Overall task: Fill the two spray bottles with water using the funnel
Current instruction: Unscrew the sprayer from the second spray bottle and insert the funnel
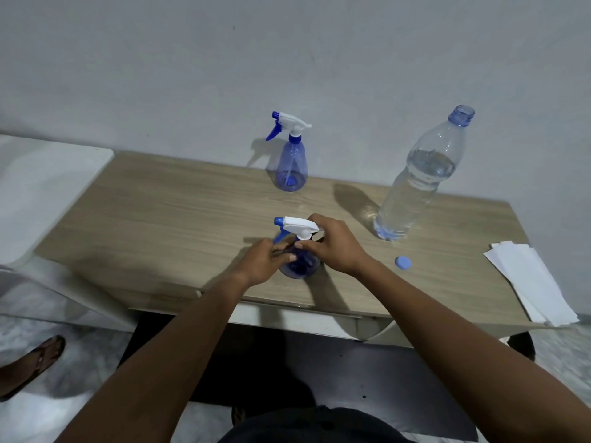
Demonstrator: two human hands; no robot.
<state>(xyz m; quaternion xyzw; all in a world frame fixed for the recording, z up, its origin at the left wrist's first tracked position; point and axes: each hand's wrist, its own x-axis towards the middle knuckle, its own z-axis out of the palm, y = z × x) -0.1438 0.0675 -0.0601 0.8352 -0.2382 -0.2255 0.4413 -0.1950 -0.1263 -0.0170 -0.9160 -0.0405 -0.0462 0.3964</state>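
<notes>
The near spray bottle (299, 251) stands upright close to the front edge of the surface (179, 212), about midway along it, and both hands are on it. The left hand (267, 260) comes in from the front-left with the forearm stretched forward, its fingers wrapped around the bottle's blue body just below the neck — a grip clamped on the bottle. The right hand (335, 247) reaches in from the front-right, wrist slightly bent, its fingertips closed at the collar under the white trigger head, so this grip too is shut on the bottle; the head's blue nozzle points toward the left edge. The bottle sits between the two hands, its base showing below the left fingers. There are two spray bottles in all: the far spray bottle (291, 161) stands upright and untouched at the back edge, against the wall, well apart from the hands. One clear water bottle (422, 177) stands open near the back-right, partly filled, and its single blue cap (403, 262) lies flat on the surface just beside the right wrist. A small stack of white paper (534, 279) lies at the right edge — how many sheets cannot be told.
</notes>
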